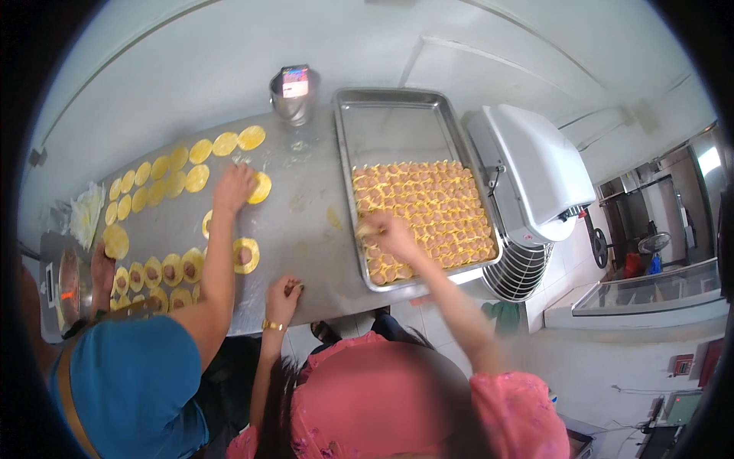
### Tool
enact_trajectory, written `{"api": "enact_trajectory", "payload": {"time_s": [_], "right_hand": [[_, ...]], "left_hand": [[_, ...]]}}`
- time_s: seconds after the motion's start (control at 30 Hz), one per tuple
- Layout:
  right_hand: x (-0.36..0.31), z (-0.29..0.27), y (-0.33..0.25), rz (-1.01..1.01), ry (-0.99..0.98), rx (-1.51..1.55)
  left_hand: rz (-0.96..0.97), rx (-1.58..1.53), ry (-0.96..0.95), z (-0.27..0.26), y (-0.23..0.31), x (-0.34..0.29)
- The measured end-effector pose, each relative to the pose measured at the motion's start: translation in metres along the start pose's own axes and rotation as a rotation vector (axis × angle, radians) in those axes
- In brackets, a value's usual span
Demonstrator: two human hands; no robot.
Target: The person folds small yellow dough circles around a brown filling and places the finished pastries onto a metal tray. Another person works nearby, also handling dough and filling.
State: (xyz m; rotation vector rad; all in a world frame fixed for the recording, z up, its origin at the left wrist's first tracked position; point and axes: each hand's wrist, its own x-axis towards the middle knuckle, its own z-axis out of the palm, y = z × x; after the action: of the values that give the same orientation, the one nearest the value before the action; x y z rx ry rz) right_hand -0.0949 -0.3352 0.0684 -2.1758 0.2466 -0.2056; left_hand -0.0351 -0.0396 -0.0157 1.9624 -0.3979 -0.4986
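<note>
Over the left side of the metal tray (391,126), my right hand (394,237) pinches a small filled dumpling (368,228). Rows of open-topped yellow dumplings (428,203) with pinkish-brown filling cover the near part of that tray. My left hand (282,303), with a gold bracelet at the wrist, rests curled at the table's front edge; whatever its fingers hold, if anything, is hidden. Left of it lies a round yellow wrapper (245,255) topped with a lump of filling.
At left, a co-worker in blue (126,390) reaches one hand (235,187) to a yellow wrapper (260,188); the other holds a wrapper (115,242). Rows of wrappers line the steel table (298,245). A metal bucket (293,107) with a phone stands behind. A white machine (535,168) adjoins the tray.
</note>
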Motion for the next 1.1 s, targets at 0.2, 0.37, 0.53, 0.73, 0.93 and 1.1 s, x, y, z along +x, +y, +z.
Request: {"api": "enact_trajectory", "payload": {"time_s": [0.2, 0.37, 0.53, 0.73, 0.93, 1.1], "right_hand": [[0.060, -0.212, 0.081, 0.097, 0.248, -0.333], [0.100, -0.290, 0.156, 0.032, 0.080, -0.515], [0.134, -0.287, 0.202, -0.196, -0.128, -0.593], [0.153, -0.271, 0.231, -0.315, -0.377, -0.695], [0.139, -0.268, 0.226, -0.388, -0.463, -0.833], [0.131, -0.266, 0.223, -0.332, -0.370, -0.836]], "left_hand": [[-0.006, -0.020, 0.116, 0.023, -0.006, -0.008], [-0.030, 0.098, 0.275, 0.053, 0.041, -0.006], [0.118, 0.301, 0.224, 0.092, 0.133, 0.023], [0.501, 0.411, 0.005, 0.177, 0.242, 0.128], [0.487, 0.308, -0.034, 0.218, 0.269, 0.137], [0.366, 0.326, -0.080, 0.197, 0.230, 0.102]]}}
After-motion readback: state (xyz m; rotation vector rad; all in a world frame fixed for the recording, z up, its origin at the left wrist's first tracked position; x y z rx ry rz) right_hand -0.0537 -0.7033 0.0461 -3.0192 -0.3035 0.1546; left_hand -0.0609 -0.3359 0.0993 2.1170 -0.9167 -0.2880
